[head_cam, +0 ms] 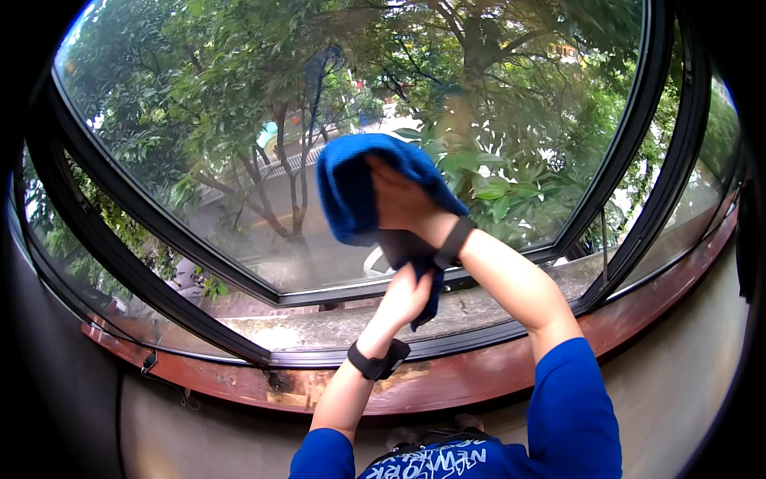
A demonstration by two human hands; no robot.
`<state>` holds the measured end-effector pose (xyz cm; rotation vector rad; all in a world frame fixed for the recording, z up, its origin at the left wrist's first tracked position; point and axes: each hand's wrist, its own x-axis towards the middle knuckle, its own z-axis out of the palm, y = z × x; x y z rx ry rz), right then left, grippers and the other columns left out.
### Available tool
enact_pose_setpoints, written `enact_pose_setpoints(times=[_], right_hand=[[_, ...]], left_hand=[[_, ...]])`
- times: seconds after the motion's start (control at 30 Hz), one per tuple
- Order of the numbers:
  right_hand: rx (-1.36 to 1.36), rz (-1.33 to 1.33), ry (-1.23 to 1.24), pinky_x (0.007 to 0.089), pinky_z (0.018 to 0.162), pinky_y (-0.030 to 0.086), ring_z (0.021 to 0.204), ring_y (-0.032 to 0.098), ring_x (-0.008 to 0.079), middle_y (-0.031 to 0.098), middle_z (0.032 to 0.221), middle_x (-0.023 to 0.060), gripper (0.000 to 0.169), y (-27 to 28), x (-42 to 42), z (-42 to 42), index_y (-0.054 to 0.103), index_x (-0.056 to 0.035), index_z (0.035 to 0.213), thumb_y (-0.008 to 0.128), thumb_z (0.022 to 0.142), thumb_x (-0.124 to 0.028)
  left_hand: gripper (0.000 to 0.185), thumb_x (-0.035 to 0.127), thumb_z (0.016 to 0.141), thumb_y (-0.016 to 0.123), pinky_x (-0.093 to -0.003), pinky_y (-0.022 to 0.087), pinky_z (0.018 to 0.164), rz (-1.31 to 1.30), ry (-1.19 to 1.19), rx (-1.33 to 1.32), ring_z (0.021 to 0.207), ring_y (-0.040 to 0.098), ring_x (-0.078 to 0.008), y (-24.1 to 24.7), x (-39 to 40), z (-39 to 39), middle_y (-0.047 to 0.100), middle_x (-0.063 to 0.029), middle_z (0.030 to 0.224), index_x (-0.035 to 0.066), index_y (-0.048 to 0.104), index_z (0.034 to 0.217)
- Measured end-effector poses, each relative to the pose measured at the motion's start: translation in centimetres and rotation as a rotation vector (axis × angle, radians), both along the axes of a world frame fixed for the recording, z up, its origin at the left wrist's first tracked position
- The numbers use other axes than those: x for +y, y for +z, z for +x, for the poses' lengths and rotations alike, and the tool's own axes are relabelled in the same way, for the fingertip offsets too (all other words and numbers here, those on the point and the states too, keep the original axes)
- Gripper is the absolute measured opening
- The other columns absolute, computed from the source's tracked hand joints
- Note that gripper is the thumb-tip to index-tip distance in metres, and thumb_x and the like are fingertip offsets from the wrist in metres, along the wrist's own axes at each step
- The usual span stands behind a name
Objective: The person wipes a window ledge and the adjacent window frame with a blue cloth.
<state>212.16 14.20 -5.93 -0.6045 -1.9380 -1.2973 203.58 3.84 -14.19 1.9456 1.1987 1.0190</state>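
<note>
A blue cloth point(383, 149) lies spread over my right hand point(407, 200), in front of the glass pane point(335, 266) of a tilted-out window sash. The fingertips are tucked under the fold, and whether the cloth touches the glass is hard to tell. Lower down, my left hand point(408, 296) grips a dark blue hanging end of cloth, close to the bottom rail of the sash point(347, 293). This end seems to belong to the same cloth, though the join is blurred. Both wrists wear black bands.
A stone ledge point(479, 305) runs outside, beneath the sash. Nearer me come the black fixed window frame point(455, 344) and a worn reddish-brown sill point(473, 383). A thin metal stay point(604, 245) stands at the right. Trees point(287, 173) and a road show through the glass.
</note>
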Motion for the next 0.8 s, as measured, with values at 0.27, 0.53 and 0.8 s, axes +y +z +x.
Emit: enact_pose_setpoints(times=[0.27, 0.53, 0.8], right_hand=[[0.231, -0.333, -0.075, 0.047, 0.109, 0.026, 0.128, 0.039, 0.0324, 0.052, 0.129, 0.0097, 0.053, -0.3, -3.1, 19.0, 0.055, -0.0112, 0.123, 0.055, 0.078, -0.038], [0.934, -0.391, 0.121, 0.0433, 0.105, 0.025, 0.123, 0.034, 0.0387, 0.04, 0.13, 0.0239, 0.062, -3.0, -2.9, 33.3, 0.042, -0.0014, 0.129, 0.065, 0.078, -0.027], [0.972, -0.646, 0.083, 0.0446, 0.103, 0.027, 0.12, 0.038, 0.0377, 0.045, 0.126, 0.0215, 0.054, -6.0, -1.5, 33.4, 0.046, -0.0035, 0.125, 0.06, 0.08, -0.03]], left_hand=[[0.026, 0.019, 0.087, 0.055, -0.0408, 0.048, 0.073, -0.033, -0.159, 0.152, 0.083, 0.063, -0.0362, -0.3, 0.7, 15.3, 0.063, -0.0229, 0.083, -0.005, 0.055, 0.097], [0.042, 0.021, 0.087, 0.055, -0.0421, 0.044, 0.087, 0.07, -0.403, 0.165, 0.1, 0.057, -0.0407, 0.1, 1.1, 25.4, 0.059, -0.0279, 0.104, -0.006, 0.046, 0.118], [0.057, 0.016, 0.086, 0.054, -0.0426, 0.041, 0.095, 0.043, -0.413, 0.037, 0.113, 0.05, -0.0433, 0.1, 1.1, 22.8, 0.052, -0.0293, 0.12, -0.001, 0.03, 0.135]])
